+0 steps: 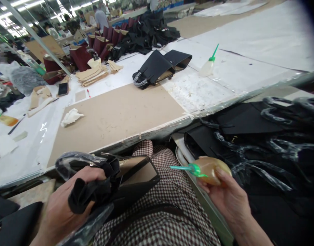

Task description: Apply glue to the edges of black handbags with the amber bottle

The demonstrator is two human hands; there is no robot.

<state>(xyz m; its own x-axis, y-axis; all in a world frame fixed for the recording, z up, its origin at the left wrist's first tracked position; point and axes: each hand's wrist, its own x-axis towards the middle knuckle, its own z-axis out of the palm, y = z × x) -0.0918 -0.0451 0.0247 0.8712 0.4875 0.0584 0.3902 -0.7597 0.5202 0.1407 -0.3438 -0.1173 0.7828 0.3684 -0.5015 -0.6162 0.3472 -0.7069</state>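
My left hand (67,198) is closed around gathered black material of a black handbag (136,184), which rests across my lap. The bag's beige-lined opening faces right, and its plastic-wrapped handle (74,159) arches behind my fingers. On the right, my right hand (227,194) grips a squeeze bottle (210,169) of amber liquid. The bottle lies sideways, its long green nozzle pointing left toward the bag with a gap between them. Parts of my left fingers are hidden by the black material.
Ahead is a worktable with a beige board (121,109), a crumpled white tissue (71,117), black bag pieces (159,66) and another green-nozzled bottle (208,65). Several black bags with wrapped handles (249,150) are piled at my right. A phone (63,89) lies farther left.
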